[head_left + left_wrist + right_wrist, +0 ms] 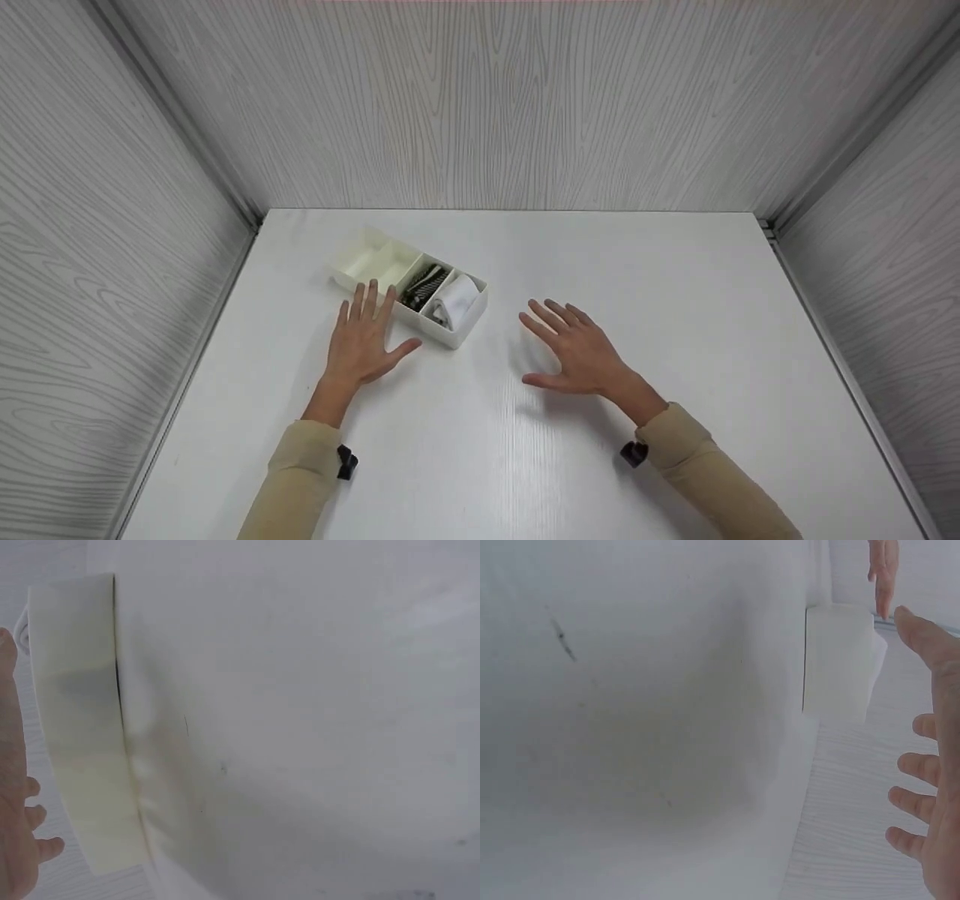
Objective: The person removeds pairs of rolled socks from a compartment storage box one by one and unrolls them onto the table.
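Note:
A white divided box (466, 330) lies at a slant on the table in the head view. One of its compartments holds a dark bundle with pale stripes (424, 285), perhaps folded fabric; the near-right one holds a rolled white cloth-like bundle (455, 301). Bare floor shows in the far-left part. My left hand (358, 349), fingers spread, hovers at the box's near side, fingertips overlapping its edge in view; contact cannot be told. To the right of the box, my right hand (585, 356) hovers over the table with spread fingers, holding nothing. Both wrist views show the box's outer wall (82, 712).
The white tabletop (465, 450) is bounded by wood-grain panels at the back (495, 112), left (97, 262) and right (885, 247). A small black device (346, 462) sits at the left wrist, another black device (634, 453) at the right.

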`<action>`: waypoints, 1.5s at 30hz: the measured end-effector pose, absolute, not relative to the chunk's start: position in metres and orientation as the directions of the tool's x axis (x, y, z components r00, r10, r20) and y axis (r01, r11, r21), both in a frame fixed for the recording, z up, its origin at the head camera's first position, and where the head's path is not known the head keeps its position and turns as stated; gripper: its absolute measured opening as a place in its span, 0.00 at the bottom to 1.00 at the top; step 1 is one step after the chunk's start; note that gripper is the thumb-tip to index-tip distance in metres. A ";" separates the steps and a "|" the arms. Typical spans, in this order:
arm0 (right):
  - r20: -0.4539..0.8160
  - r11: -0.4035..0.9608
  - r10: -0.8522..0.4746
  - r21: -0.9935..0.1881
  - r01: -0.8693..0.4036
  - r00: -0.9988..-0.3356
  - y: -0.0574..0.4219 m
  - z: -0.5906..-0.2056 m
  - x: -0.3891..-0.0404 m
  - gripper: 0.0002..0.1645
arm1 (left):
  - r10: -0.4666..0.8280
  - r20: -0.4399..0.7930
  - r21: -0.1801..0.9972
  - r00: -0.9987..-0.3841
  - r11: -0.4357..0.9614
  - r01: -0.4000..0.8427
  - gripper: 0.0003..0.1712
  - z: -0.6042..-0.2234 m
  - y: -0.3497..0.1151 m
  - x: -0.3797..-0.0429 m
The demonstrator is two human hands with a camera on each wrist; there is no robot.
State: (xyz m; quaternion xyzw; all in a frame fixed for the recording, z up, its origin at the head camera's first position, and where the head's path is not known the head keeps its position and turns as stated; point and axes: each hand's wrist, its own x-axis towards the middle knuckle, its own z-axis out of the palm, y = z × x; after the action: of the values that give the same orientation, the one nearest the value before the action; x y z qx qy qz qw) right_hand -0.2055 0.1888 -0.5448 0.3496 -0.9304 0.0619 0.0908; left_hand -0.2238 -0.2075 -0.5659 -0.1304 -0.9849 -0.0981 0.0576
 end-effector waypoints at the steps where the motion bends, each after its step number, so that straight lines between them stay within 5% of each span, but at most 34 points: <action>1: 0.215 0.741 -0.646 -0.052 -0.669 -0.732 0.185 -0.545 -0.208 0.58 | 0.245 0.137 0.177 -0.960 0.947 0.267 0.62 -0.566 -0.208 -0.225; 21: 0.150 0.621 -0.771 -0.035 -0.783 -0.619 0.128 -0.539 -0.253 0.50 | 0.204 0.105 0.207 -0.973 0.953 0.222 0.58 -0.576 -0.208 -0.245; 45: 0.020 0.564 -0.825 -0.001 -0.826 -0.564 0.095 -0.519 -0.308 0.41 | 0.139 0.136 0.214 -0.981 0.963 0.166 0.54 -0.579 -0.196 -0.247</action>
State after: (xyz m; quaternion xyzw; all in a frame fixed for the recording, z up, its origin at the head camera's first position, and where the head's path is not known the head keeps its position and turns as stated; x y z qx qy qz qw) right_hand -0.3085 0.0951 -0.5187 0.4667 -0.8843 0.0051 0.0089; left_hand -0.2471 -0.1956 -0.5787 -0.0772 -0.9888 -0.1129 0.0598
